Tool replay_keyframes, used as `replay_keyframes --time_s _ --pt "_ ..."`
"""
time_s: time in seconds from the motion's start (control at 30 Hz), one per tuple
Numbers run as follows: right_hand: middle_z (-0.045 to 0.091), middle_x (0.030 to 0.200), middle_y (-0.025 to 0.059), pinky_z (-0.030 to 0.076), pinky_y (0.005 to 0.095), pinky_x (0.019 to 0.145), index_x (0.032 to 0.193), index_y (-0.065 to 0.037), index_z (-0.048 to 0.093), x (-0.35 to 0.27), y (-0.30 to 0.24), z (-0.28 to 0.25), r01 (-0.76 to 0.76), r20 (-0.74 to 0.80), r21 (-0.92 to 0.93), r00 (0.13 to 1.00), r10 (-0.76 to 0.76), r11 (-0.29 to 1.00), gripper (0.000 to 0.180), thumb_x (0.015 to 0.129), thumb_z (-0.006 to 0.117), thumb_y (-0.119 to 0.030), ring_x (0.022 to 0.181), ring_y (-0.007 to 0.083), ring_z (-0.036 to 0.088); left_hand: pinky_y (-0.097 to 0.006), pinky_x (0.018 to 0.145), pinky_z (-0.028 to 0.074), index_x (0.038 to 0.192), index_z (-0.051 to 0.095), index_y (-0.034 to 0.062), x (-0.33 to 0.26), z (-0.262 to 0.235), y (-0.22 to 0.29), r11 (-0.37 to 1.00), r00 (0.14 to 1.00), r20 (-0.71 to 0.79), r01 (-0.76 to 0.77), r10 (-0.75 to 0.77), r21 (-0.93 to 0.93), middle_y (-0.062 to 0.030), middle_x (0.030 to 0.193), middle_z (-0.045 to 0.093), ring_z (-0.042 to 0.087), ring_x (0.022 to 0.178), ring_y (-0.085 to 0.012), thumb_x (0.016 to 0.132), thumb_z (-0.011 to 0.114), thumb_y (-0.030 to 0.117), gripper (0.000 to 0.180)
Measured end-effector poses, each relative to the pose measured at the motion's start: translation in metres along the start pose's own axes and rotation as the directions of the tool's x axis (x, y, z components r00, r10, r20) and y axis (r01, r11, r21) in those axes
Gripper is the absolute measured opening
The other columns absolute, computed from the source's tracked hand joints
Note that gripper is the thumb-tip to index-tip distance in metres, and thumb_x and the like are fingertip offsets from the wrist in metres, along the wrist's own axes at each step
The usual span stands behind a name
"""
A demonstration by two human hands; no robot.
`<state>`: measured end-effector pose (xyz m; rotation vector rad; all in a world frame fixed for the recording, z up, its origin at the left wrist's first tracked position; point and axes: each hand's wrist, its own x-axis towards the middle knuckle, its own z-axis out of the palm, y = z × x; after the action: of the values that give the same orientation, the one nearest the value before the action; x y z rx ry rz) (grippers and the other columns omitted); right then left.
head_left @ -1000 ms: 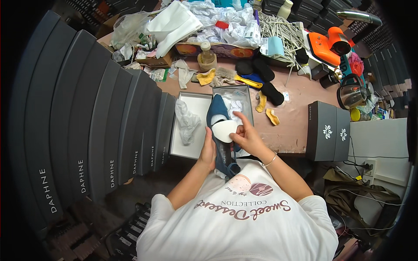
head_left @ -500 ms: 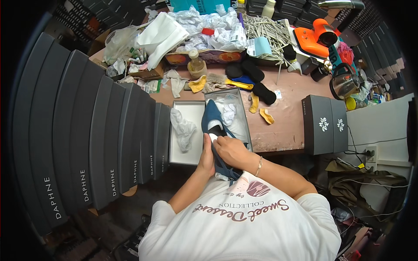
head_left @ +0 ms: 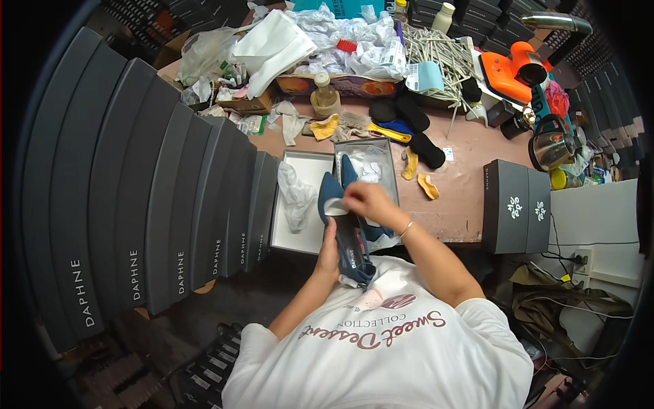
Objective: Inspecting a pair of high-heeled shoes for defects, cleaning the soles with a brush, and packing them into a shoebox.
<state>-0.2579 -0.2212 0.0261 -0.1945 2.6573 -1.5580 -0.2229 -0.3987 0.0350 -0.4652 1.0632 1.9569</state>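
A dark blue pointed shoe (head_left: 329, 192) with a dark insole is held over the boxes, toe pointing away from me. My left hand (head_left: 328, 258) grips its left side. White paper stuffing (head_left: 334, 207) shows in the shoe's mouth, and the closed fingers of my right hand (head_left: 373, 204) are at its edge, seemingly pinching it. A matching blue shoe (head_left: 348, 170) lies in the grey shoebox (head_left: 390, 167) behind, partly hidden by my right hand. Beside it, the white-lined box half (head_left: 291, 240) carries crumpled tissue paper (head_left: 295, 198).
Tall stacks of dark shoeboxes (head_left: 163, 204) line the left side. Two more boxes (head_left: 505, 208) stand at the right. Behind are yellow cloth pieces (head_left: 428, 187), black pads (head_left: 427, 150), a bottle (head_left: 324, 99), a paper-filled carton (head_left: 340, 85) and a kettle (head_left: 549, 146).
The shoe has tilted so its insole shows more. My right hand has moved up from inside the shoe to its mouth, uncovering the second shoe's toe. The whole view has shifted slightly.
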Motion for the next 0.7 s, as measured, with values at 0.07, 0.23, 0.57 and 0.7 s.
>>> replay_keyframes --time_s 0.07,0.23,0.57,0.7 --pt "0.065 0.09 0.0115 0.05 0.0383 0.079 0.106 -0.007 0.061 0.009 0.022 -0.02 -0.083 -0.138 -0.343 0.99 0.037 0.935 0.028 0.078 0.059 -0.006 0.086 0.0291 0.062 -0.031 0.066 0.055 0.11 0.056 0.0022 0.002 -0.011 0.005 0.998 0.999 0.006 -0.031 0.031 -0.054 -0.0096 0.089 0.064 0.064 0.074 -0.0191 0.092 0.037 0.064 0.067" --pt "0.064 0.089 0.0092 0.038 0.0498 0.096 0.107 -0.009 0.061 0.015 0.088 -0.001 0.071 0.028 -0.815 0.996 -0.084 0.575 0.03 0.077 0.06 -0.007 0.093 0.0278 0.061 -0.034 0.07 0.056 0.115 0.056 -0.0016 -0.001 -0.02 0.01 0.996 0.993 0.114 0.042 -0.033 -0.08 -0.0134 0.099 0.065 0.066 0.078 -0.0215 0.092 0.033 0.065 0.074" --pt "0.059 0.069 0.007 0.045 0.0314 0.056 0.108 -0.007 0.053 -0.033 -0.028 -0.02 -0.225 0.053 0.269 0.974 0.219 0.937 0.047 0.078 0.074 -0.035 0.063 0.0161 0.056 -0.037 0.09 0.047 0.132 0.043 0.0076 0.002 0.029 0.01 0.992 0.998 0.028 -0.053 0.056 -0.114 -0.0099 0.118 0.055 0.056 0.107 -0.0216 0.093 0.036 0.064 0.069" --pt "0.059 0.067 0.01 0.045 0.033 0.057 0.101 -0.004 0.056 -0.039 -0.038 -0.017 -0.243 -0.032 0.279 0.965 0.262 0.929 0.044 0.078 0.072 -0.038 0.061 0.0203 0.058 -0.037 0.095 0.043 0.131 0.044 0.0075 0.01 0.032 0.009 0.997 0.996 0.048 -0.071 0.072 -0.009 -0.0101 0.121 0.054 0.053 0.113 -0.0227 0.094 0.034 0.062 0.066"
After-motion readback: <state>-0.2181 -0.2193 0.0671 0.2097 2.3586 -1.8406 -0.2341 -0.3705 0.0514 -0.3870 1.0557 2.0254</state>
